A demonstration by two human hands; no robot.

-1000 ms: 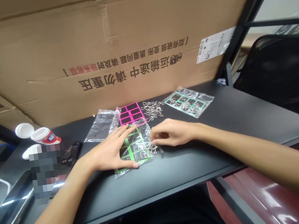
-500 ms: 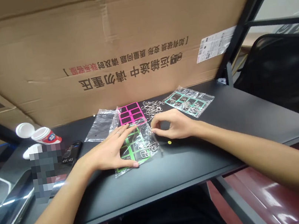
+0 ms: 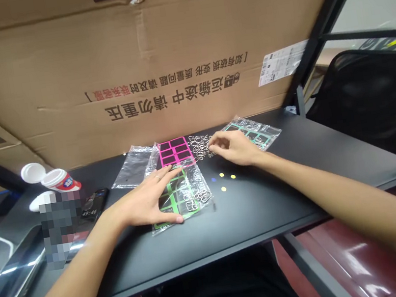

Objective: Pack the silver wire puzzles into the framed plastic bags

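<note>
My left hand (image 3: 148,195) lies with fingers spread over a clear bag (image 3: 200,178) that holds a green grid frame (image 3: 173,201) and several metal rings. Behind it lies a pink grid frame (image 3: 175,153). My right hand (image 3: 233,147) has its thumb and index finger together at the edge of a pile of metal rings (image 3: 200,147); anything between the fingertips is too small to make out. Partly behind that hand rests a second bag with a teal grid frame (image 3: 261,138). Small yellow dots (image 3: 224,189) and a blue dot (image 3: 213,179) lie between the hands.
An empty clear bag (image 3: 130,171) is left of the pink frame. Farther left are an open white-and-red container (image 3: 62,180), a device showing digits (image 3: 93,206) and a large phone-like device (image 3: 14,275). A cardboard sheet (image 3: 181,37) stands along the back of the black table (image 3: 266,207).
My right hand has moved right and back, from the green frame's bag to the ring pile. More dots are now visible on the table. My left hand stays in place.
</note>
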